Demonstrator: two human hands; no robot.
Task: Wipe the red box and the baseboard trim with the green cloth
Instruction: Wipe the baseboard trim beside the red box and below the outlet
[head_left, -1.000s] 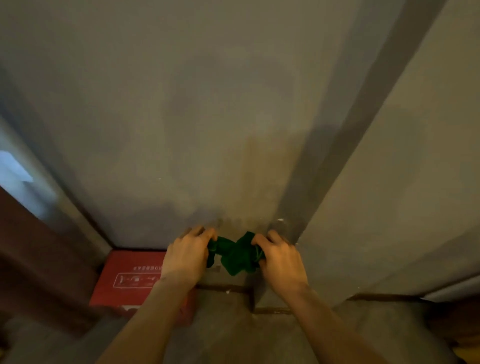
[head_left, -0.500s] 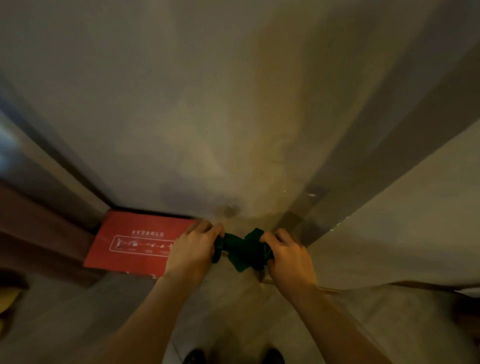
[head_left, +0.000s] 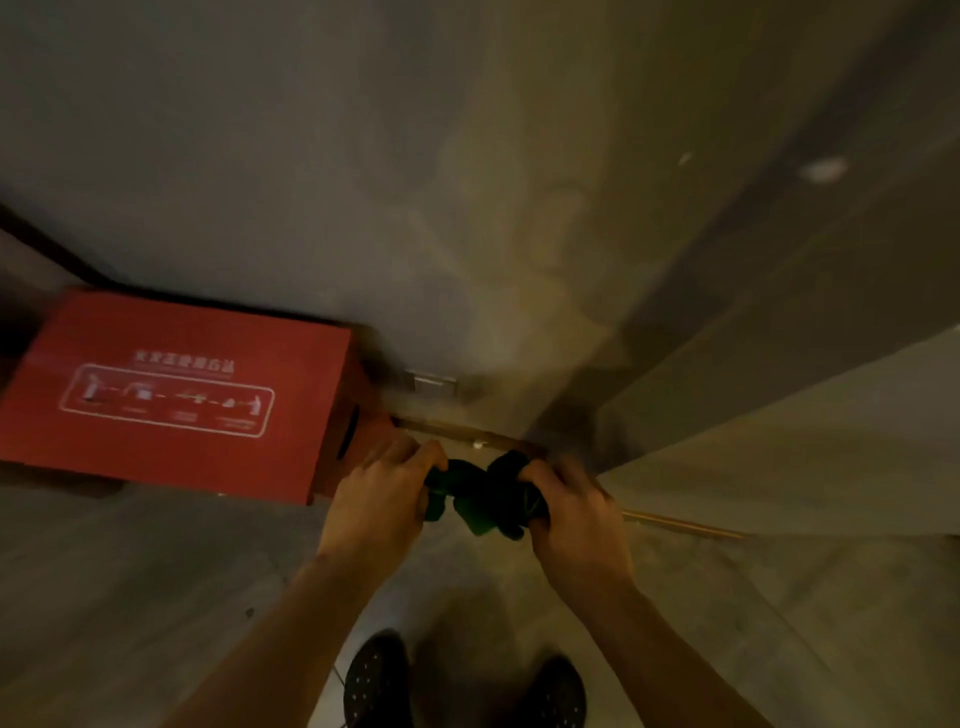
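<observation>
Both hands hold the bunched green cloth (head_left: 485, 493) between them above the floor (head_left: 156, 587), the left hand (head_left: 382, 496) with its grip clamped on one end and the right hand (head_left: 574, 514) clamped on the other. The red box (head_left: 171, 395) sits on the floor against the wall (head_left: 311, 156), just left of the left hand. The baseboard trim (head_left: 452, 430) runs along the wall's foot just beyond the cloth, and two dark shoes (head_left: 376, 680) show below.
</observation>
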